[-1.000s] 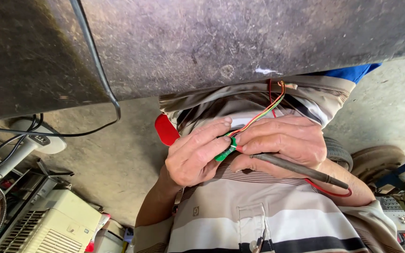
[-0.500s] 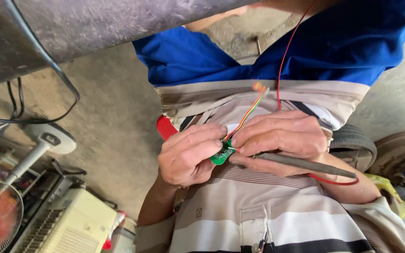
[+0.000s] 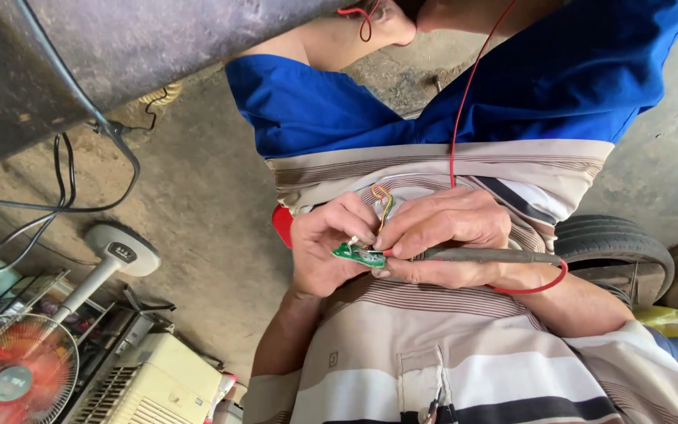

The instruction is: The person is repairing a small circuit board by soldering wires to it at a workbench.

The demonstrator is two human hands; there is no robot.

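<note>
I pinch a small green circuit board (image 3: 359, 254) between both hands, close in front of my striped shirt (image 3: 464, 353). My left hand (image 3: 325, 243) has its thumb and fingertips clamped on the board's left edge. My right hand (image 3: 445, 235) closes around a dark probe-like tool (image 3: 480, 255), its fingers together on the handle, the tip touching the board's right end. Thin orange, yellow and green wires (image 3: 384, 202) rise from the board and loop just above my fingers. A red wire (image 3: 464, 102) runs up from my right hand across a blue cloth (image 3: 512, 78), and a red lead (image 3: 535, 284) curves under my right wrist.

Behind my right forearm lies a dark tyre (image 3: 621, 247). To the lower left stands a fan (image 3: 17, 369) with red blades in its wire cage; beside it sits a cream box with a slatted grille (image 3: 151, 385); what it holds I cannot tell. Black cables (image 3: 64, 180) trail over the concrete floor (image 3: 205, 204)
</note>
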